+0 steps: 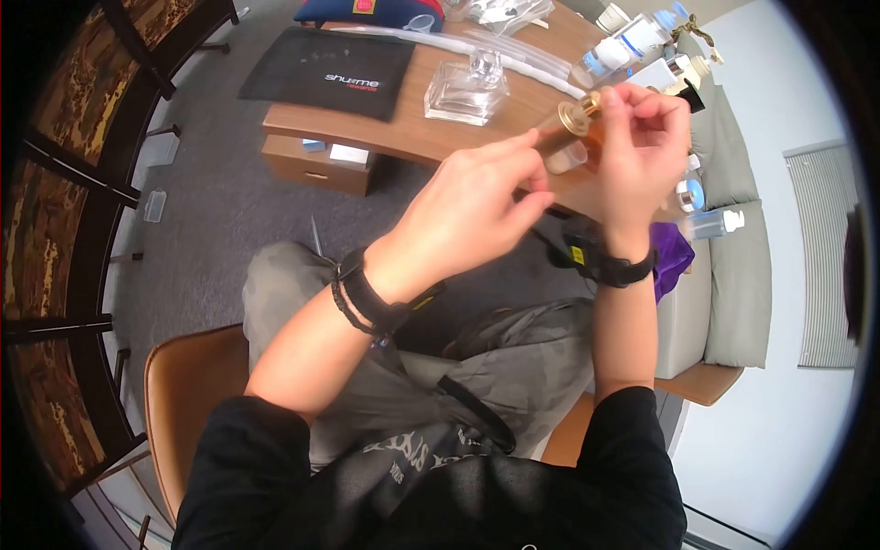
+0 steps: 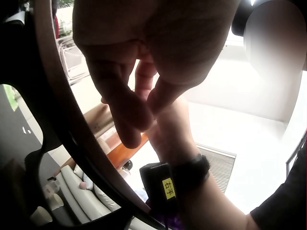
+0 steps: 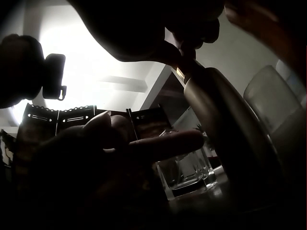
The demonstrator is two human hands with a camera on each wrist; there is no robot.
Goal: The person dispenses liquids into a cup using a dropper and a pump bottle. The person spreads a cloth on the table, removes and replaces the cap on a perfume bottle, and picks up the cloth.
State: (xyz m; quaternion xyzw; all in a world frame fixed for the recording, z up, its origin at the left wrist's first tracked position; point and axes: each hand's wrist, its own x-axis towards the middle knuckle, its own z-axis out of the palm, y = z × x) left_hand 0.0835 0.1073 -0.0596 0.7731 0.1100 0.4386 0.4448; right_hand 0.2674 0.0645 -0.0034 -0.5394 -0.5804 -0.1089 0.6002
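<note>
The gold top point(image 1: 591, 105) of a slim bottle point(image 1: 563, 126) is pinched between the thumb and fingers of the right hand point(image 1: 642, 147), near the front edge of the table point(image 1: 403, 128). The left hand point(image 1: 477, 202) is held just beside the bottle, fingers bent; whether anything is gripped by them cannot be told. Behind, a clear glass bottle point(image 1: 465, 93) is set beside a black pouch point(image 1: 312, 69)

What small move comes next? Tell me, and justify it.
Probably curl the left hand round the bottle to steady it: the right hand pinches its gold top, while the left index finger lies straight beside the body, not wrapped round it.
</note>
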